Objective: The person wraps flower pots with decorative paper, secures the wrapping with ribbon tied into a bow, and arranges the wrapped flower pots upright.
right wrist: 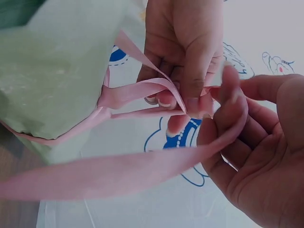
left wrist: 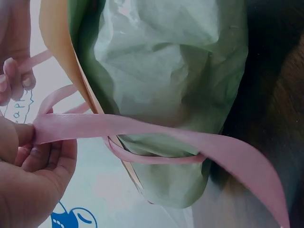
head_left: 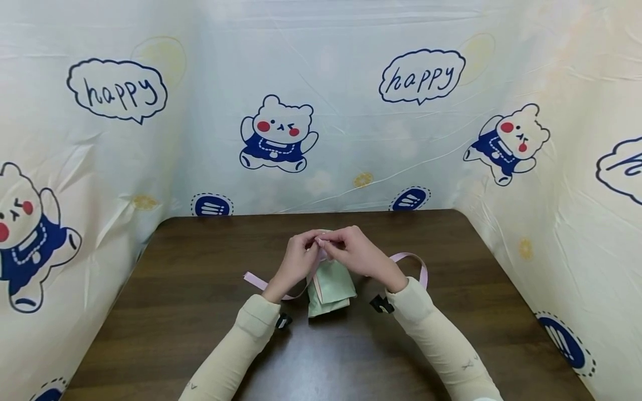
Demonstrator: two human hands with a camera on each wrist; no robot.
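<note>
A pale green wrapped parcel (head_left: pixel 333 285) with a tan inner edge stands on the table, between and just below both hands. Pink ribbon (left wrist: pixel 137 126) passes around the parcel near one end and forms loops beside it. My left hand (head_left: pixel 297 257) pinches the ribbon at the loops, between thumb and fingers, as the right wrist view shows. Close against it, my right hand (right wrist: pixel 266 142) holds another stretch of the ribbon in curled fingers. The ribbon's free ends trail out to either side. Exactly how the strands cross at the fingertips is hidden in the head view.
The dark wooden table (head_left: pixel 165 312) spreads around the parcel. A pale curtain (head_left: pixel 346 139) printed with bears and lettering hangs behind and along both sides. Black wrist mounts (head_left: pixel 382 304) sit under the cuffs.
</note>
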